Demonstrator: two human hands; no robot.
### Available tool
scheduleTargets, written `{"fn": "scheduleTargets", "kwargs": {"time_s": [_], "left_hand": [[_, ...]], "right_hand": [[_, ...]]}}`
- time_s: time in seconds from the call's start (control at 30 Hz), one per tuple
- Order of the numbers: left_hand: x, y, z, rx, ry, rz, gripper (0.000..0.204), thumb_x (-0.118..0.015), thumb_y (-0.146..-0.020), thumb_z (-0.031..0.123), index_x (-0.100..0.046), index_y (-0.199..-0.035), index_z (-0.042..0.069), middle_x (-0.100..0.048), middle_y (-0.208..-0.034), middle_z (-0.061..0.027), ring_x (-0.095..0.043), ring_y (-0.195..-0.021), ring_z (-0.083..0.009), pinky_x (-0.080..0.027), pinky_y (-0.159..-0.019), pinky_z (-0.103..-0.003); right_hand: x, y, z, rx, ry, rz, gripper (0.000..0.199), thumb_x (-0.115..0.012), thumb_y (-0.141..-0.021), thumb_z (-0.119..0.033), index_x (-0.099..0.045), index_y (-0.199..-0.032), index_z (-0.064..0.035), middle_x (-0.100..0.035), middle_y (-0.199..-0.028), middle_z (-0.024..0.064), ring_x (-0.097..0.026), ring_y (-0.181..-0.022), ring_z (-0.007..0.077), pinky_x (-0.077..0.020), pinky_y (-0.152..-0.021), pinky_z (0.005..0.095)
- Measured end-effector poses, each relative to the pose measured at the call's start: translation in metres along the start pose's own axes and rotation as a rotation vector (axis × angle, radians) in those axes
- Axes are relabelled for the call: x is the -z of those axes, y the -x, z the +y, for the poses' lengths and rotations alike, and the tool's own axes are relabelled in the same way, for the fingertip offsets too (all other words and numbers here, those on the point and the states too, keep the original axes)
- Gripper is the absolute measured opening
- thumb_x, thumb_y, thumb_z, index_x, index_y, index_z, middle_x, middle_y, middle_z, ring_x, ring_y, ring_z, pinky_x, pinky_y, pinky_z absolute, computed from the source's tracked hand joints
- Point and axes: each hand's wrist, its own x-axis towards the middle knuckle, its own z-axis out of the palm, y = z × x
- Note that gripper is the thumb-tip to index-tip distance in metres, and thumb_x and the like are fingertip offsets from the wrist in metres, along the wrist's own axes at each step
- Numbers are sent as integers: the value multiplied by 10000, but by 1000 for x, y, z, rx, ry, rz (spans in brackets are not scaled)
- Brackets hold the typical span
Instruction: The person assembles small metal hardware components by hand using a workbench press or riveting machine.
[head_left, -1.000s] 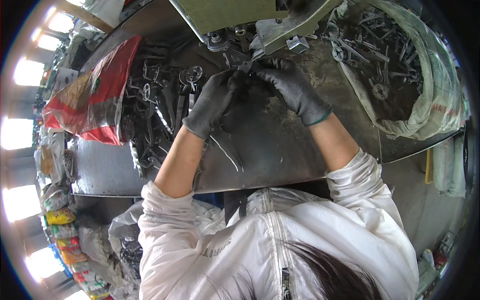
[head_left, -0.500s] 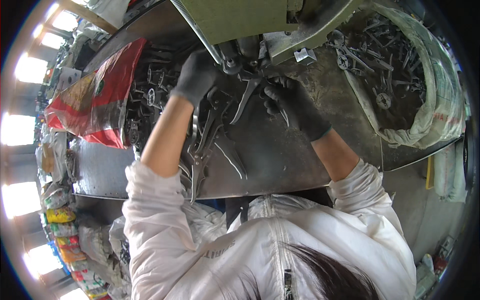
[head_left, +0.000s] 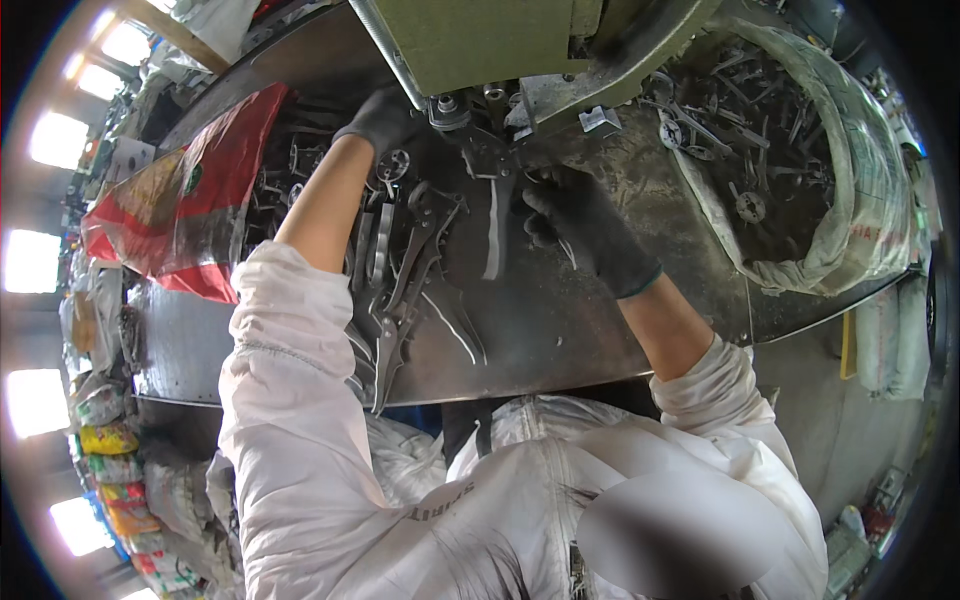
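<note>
My left hand [head_left: 385, 120], in a dark glove, reaches into the metal parts at the far left; its fingers are blurred and partly hidden. Under the green machine head [head_left: 480, 45] lies a dark plier-like metal tool [head_left: 487, 158], its grey handle [head_left: 494, 230] pointing toward me. To the right of this tool, my gloved right hand [head_left: 580, 215] has its fingers curled closed. A thin shiny strip shows below those fingers, but what they grip cannot be made out. Several similar plier-like tools [head_left: 405, 290] lie on the metal table between my arms.
A red sack [head_left: 190, 200] lies at the left beside loose metal parts [head_left: 300, 160]. At the right, a rolled-open woven sack [head_left: 870, 200] holds many metal pieces. A small shiny block [head_left: 600, 120] sits by the machine's base. The table's curved front edge [head_left: 520, 388] runs close to my body.
My left hand has left the machine and moved left to the parts. The tool under the machine has swung so its handle points more straight toward me. My right hand has stayed nearly in place.
</note>
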Motion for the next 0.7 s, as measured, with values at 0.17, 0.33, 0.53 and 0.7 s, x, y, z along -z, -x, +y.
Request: {"fn": "scheduleTargets", "kwargs": {"time_s": [0.17,0.33,0.53,0.7], "left_hand": [[79,41,20,643,966,112,338,-660,-951,166,-688,-1259,28,-720,-1219,-201,-679,-1171,-313,-537,-1006,-389],[116,133,55,16,511,231,383,-676,-921,120,-655,-1278,-17,-726,-1161,-101,-689,-1035,-196,-545,-914,-326],[147,146,153,439,1261,-276,388,-672,-944,165,-623,-1280,-22,-686,-919,-22,-648,-797,-115,-526,-730,-273],[97,108,214,415,1286,-191,294,-669,-997,181,-617,-1228,7,-654,-891,-4,-625,-767,-91,-499,-656,-275]], "right_hand": [[6,-3,20,-60,-28,-29,231,-603,-1032,-172,-593,-1158,21,-659,-958,85,-679,-734,129,-584,-613,267],[-3,-5,13,-91,-68,73,256,-623,-1038,-133,-593,-1247,13,-656,-993,70,-655,-726,119,-551,-615,244],[-28,-1,17,51,-136,70,236,-616,-1040,-110,-589,-1247,-1,-661,-993,68,-673,-846,130,-586,-680,283],[20,-41,12,403,365,-23,401,-574,-1075,-351,-617,-1348,-60,-728,-1085,34,-666,-934,143,-549,-900,320]]}}
